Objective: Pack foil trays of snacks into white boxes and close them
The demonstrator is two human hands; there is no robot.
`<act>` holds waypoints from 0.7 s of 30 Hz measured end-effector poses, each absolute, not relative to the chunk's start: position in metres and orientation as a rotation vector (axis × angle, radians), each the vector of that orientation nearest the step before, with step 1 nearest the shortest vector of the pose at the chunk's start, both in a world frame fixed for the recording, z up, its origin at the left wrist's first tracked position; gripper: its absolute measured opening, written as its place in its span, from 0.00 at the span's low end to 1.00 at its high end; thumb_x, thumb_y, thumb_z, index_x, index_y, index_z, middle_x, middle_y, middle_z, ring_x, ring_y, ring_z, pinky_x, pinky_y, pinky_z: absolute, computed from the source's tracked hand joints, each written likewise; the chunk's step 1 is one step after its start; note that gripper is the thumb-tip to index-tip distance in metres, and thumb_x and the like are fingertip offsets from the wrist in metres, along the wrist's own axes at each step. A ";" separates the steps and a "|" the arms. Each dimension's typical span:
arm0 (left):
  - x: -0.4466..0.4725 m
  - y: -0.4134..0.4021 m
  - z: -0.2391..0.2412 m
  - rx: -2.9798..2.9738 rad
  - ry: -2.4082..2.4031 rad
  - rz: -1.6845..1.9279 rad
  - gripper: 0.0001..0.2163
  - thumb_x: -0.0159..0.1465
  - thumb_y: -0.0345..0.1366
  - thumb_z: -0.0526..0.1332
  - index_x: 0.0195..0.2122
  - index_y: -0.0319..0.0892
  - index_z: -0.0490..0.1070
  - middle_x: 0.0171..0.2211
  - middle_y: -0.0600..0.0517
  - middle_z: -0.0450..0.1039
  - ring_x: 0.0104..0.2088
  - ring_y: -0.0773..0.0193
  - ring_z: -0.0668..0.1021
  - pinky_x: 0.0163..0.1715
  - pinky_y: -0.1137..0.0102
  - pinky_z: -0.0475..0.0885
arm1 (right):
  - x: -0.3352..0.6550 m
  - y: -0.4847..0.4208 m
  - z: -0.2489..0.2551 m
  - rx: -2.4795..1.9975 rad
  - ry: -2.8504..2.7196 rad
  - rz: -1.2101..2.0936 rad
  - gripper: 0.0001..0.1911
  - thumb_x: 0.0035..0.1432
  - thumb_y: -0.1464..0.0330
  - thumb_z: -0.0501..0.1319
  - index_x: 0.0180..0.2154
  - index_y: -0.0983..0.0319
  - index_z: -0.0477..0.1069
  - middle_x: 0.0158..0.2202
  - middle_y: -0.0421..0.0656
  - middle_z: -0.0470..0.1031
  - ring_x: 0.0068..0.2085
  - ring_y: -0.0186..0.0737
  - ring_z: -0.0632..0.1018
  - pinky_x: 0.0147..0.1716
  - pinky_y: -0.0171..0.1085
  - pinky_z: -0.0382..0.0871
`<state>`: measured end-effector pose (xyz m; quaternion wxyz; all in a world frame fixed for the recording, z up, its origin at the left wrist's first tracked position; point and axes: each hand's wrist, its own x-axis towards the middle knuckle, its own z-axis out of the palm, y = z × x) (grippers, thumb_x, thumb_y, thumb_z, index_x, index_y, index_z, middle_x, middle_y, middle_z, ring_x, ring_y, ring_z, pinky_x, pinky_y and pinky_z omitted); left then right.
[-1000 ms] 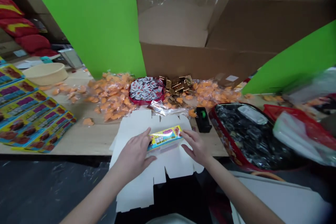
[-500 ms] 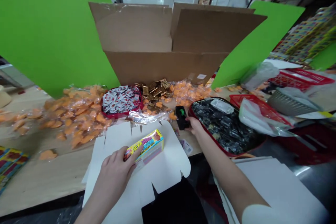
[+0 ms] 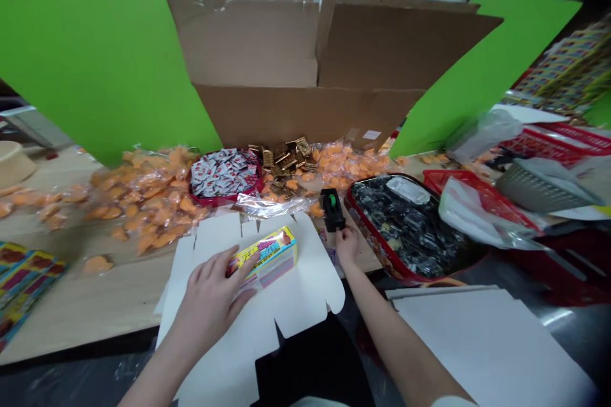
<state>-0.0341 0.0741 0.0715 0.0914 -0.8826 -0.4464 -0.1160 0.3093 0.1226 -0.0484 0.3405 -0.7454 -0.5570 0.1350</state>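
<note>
Slanting lengthwise away rightward, the box (image 3: 277,254) is clasped by the half-curled left hand (image 3: 210,292).

Worn on your head, the single camera faces forward and down across the workbench (image 3: 133,305), near your left hand (image 3: 205,296) and right hand (image 3: 347,246), a cardboard box (image 3: 305,114) beyond.

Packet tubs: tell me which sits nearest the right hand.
The black-packet tub, just to the right of the right hand; the white-sachet tub lies farther off, to that hand's left.
</note>
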 end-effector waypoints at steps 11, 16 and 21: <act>-0.037 0.062 0.063 -2.772 -1.218 -0.843 0.13 0.66 0.29 0.56 0.51 0.43 0.70 0.48 0.45 0.72 0.48 0.57 0.73 0.48 0.61 0.71 | 0.190 0.037 0.056 -1.314 -1.362 1.152 0.25 0.60 0.58 0.56 0.57 0.61 0.66 0.24 0.37 0.68 0.24 0.34 0.68 0.25 0.34 0.65; -0.040 0.057 0.068 -2.855 -1.200 -0.886 0.12 0.66 0.26 0.53 0.49 0.39 0.68 0.49 0.44 0.71 0.52 0.58 0.71 0.53 0.62 0.69 | 0.144 0.041 0.063 -1.239 -1.437 1.180 0.34 0.63 0.64 0.52 0.67 0.62 0.46 0.24 0.35 0.68 0.27 0.35 0.70 0.30 0.35 0.65; -0.039 0.054 0.075 -2.902 -1.266 -0.860 0.18 0.65 0.26 0.51 0.56 0.43 0.65 0.48 0.44 0.70 0.50 0.57 0.70 0.49 0.59 0.70 | 0.143 0.046 0.055 -1.364 -1.480 1.098 0.32 0.63 0.65 0.52 0.66 0.63 0.48 0.24 0.35 0.69 0.27 0.35 0.71 0.30 0.35 0.64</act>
